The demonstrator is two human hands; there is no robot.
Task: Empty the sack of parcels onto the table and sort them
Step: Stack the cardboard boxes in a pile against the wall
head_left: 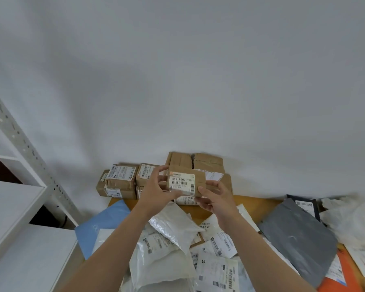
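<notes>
Already the emptying looks done: parcels lie spread over the bench (255, 204) in the lower half of the frame, and no full sack shows. A crumpled white mass (350, 220) at the right edge could be the sack, but I cannot tell. Sorting is partly done, in my judgement. Brown cartons (120, 182) stand stacked against the wall at the back of the bench, left of centre, while the soft mailers are still mixed: white mailers (171, 228) in a loose heap at lower centre, a blue mailer (101, 226) to their left, a grey mailer (299, 243) and an orange one (335, 281) at lower right. That heap is what is left.

The parcel in hand is a small cardboard box (185, 183), held up clear of the bench at the middle of the frame, just in front of the stacked cartons. The left hand (156, 190) grips its left end, thumb above and fingers curled round it. The right hand (217, 199) holds its lower right corner, with the thumb across the front edge.

The box's long axis runs left to right across the frame, dipping slightly at the right. Its labelled face is turned toward the camera, with the barcode upright.
</notes>
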